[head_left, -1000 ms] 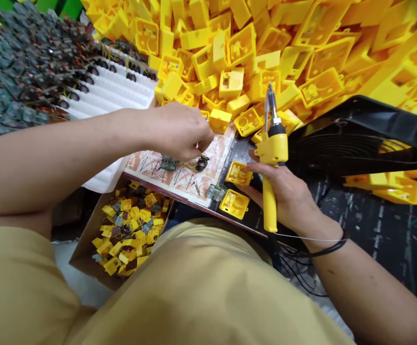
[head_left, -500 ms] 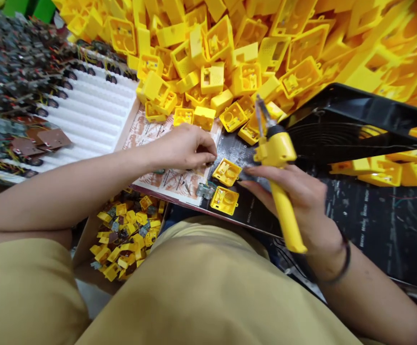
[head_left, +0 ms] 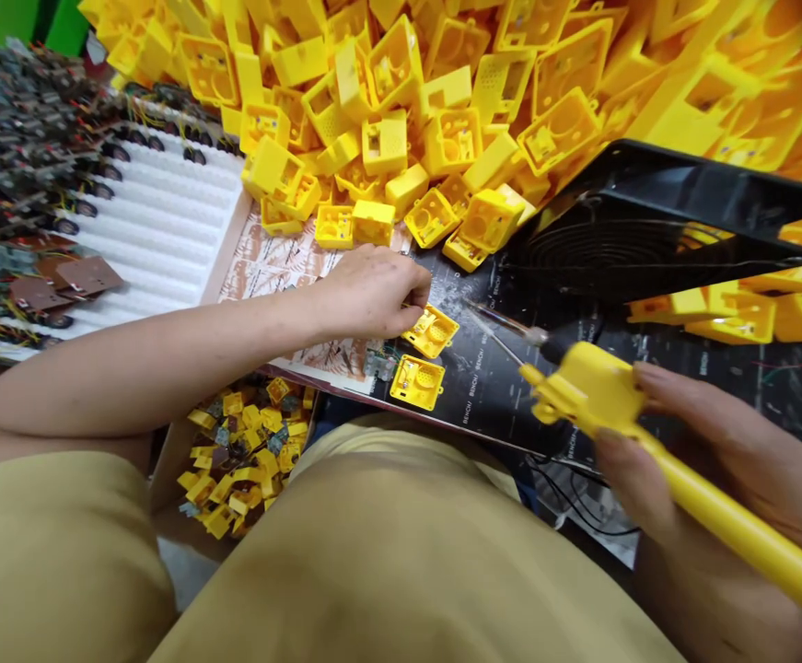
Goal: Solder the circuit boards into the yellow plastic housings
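My right hand [head_left: 691,460] holds a yellow soldering gun [head_left: 600,391], its metal tip angled left above the black work mat [head_left: 511,405]. My left hand [head_left: 387,290] is closed at the upper left edge of an open yellow housing [head_left: 435,331]; whatever its fingertips pinch is hidden. Just below lies a second open yellow housing [head_left: 417,382], with a small green circuit board [head_left: 380,365] against its left side.
Yellow housings [head_left: 383,143] pile up along the back. A black fan [head_left: 649,221] leans at the right. Circuit boards with wires [head_left: 20,138] heap beside white ridged foam [head_left: 158,221] at the left. Below the table edge, a box holds yellow parts [head_left: 249,460].
My right hand has moved right and down, and the soldering gun has swung from upright to nearly level. My left hand has come over the upper housing's edge. The view has shifted slightly.
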The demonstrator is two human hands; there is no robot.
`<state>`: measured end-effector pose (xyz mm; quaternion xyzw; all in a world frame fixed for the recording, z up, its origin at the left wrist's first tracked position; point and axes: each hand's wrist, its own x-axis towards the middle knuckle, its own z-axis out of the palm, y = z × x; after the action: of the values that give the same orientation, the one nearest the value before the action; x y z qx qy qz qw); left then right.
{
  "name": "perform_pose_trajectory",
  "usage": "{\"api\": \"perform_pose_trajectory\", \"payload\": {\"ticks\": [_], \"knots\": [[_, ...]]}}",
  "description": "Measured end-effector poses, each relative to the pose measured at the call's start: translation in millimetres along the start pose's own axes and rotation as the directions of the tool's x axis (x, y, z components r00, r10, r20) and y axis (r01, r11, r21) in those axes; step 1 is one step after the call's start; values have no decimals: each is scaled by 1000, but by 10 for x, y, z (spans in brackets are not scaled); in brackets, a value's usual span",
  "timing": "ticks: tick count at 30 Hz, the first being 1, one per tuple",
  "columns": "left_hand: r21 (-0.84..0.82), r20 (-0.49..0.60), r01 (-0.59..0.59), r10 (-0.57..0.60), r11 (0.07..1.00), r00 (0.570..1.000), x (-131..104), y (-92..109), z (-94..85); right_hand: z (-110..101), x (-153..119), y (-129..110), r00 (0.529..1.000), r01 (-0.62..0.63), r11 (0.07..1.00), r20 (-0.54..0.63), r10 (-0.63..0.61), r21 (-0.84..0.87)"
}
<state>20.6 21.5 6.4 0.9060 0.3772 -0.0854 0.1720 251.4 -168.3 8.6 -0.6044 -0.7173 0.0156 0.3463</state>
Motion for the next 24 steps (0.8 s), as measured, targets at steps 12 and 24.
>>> {"api": "perform_pose_trajectory", "payload": {"ticks": [12, 24], "knots": [[50, 36, -17, 15, 999, 999, 75, 78, -12, 314, 78, 61, 971, 238, 967, 15, -240, 86], [125, 14, -38, 36, 991, 999, 79, 86, 0, 217, 175, -6, 972, 221, 971, 66, -227, 93]]}}
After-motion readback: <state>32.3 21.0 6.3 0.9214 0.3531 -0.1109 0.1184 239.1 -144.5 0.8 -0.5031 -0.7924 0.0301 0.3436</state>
